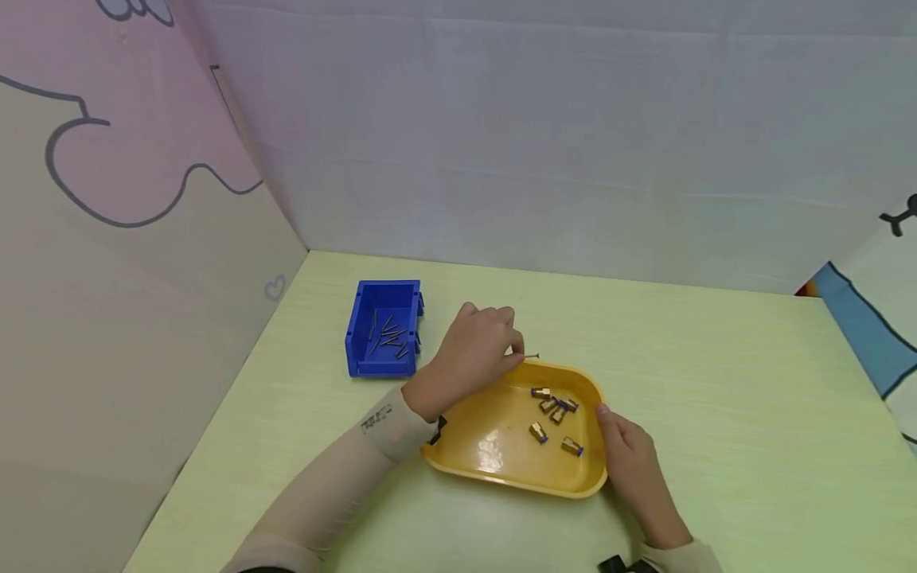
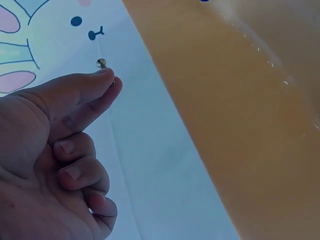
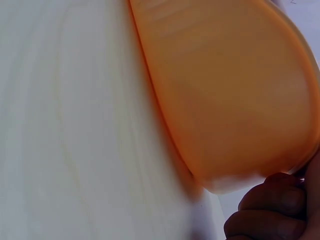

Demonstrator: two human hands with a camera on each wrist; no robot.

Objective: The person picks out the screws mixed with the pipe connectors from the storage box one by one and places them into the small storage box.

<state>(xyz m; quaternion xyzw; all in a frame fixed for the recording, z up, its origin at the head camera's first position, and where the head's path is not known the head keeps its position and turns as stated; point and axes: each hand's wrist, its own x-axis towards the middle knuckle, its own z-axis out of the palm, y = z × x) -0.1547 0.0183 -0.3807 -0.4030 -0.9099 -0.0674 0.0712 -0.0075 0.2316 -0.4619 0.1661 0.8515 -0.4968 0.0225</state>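
Observation:
A small screw (image 1: 532, 356) is pinched between the thumb and index finger of my left hand (image 1: 474, 350), over the far rim of a yellow tray (image 1: 487, 430). In the left wrist view the screw's round head (image 2: 101, 63) sticks out past the thumb tip, while the other fingers curl toward the palm. My right hand (image 1: 636, 465) grips the tray's right side, thumb at the rim and fingers curled against the outer wall. Several brass fittings with blue ends (image 1: 538, 432) lie in the tray's right half.
To the left of the tray stands a blue open-front bin (image 1: 383, 369) holding several loose screws (image 1: 392, 334). Both sit on a pale yellow-green table (image 1: 716, 382). A whitish wall sheet (image 1: 537, 159) rises behind the table, with printed panels at the left and right.

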